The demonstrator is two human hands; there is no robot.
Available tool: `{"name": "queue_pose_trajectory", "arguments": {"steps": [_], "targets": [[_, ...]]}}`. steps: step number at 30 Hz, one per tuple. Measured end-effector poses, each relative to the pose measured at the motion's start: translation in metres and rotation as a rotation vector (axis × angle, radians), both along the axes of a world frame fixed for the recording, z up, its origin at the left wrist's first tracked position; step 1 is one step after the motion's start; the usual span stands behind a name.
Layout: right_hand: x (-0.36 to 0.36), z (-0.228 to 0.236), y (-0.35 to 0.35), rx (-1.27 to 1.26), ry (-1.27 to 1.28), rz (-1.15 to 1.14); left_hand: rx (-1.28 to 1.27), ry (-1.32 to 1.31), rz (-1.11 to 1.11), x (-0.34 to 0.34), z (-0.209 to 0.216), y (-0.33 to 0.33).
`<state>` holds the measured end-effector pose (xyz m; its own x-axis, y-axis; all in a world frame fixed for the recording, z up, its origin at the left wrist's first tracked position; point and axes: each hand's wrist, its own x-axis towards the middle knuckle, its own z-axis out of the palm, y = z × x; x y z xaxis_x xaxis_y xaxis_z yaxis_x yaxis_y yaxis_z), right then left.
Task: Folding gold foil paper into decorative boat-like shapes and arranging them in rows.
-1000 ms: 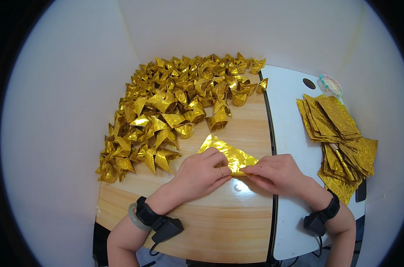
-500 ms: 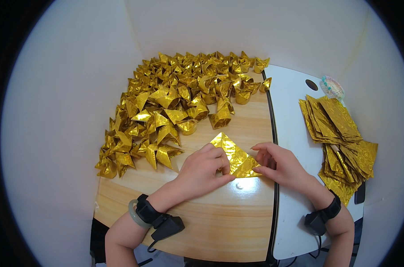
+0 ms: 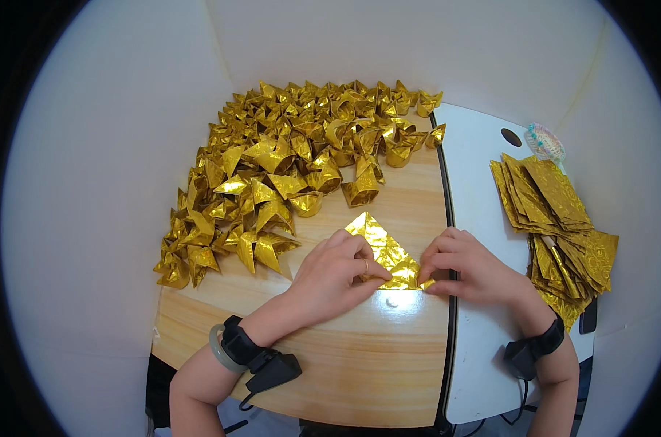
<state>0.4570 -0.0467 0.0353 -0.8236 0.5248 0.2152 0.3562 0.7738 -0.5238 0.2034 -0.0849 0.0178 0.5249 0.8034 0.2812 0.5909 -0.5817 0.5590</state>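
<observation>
A sheet of gold foil paper point(image 3: 383, 247), folded into a triangle, lies on the wood-grain table with its peak pointing away from me. My left hand point(image 3: 337, 271) rests on its left side, thumb and forefinger closed together at the near edge. At the right corner of the triangle, my right hand point(image 3: 467, 266) pinches the paper tip between thumb and fingers. The triangle's left corner is hidden under my left hand.
A heap of folded gold paper ingots point(image 3: 272, 164) covers the far left of the table. Stacks of flat gold paper point(image 3: 545, 193) lie on the white table point(image 3: 483, 349) at the right, near a crocheted piece point(image 3: 545, 142). White panels surround both tables.
My right hand has closed from a loose, parted grip onto the right corner of the paper. My left thumb and forefinger have shifted right along the near edge.
</observation>
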Motion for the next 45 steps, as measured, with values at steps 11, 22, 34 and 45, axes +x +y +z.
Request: {"name": "queue_pose_trajectory", "arguments": {"steps": [11, 22, 34, 45], "targets": [[-0.003, 0.0, -0.007, -0.438, 0.036, -0.056, 0.02, 0.032, 0.047, 0.0, 0.0, -0.002], [-0.003, -0.01, -0.001, 0.057, 0.007, -0.308, -0.032, -0.107, -0.239, -0.005, -0.004, 0.009], [0.002, 0.006, -0.003, -0.871, 0.306, -0.348, -0.015, -0.123, -0.303, -0.008, -0.007, 0.013], [0.015, 0.017, 0.0, -0.508, -0.057, 0.006, -0.052, -0.045, -0.232, -0.012, 0.0, 0.009]]}}
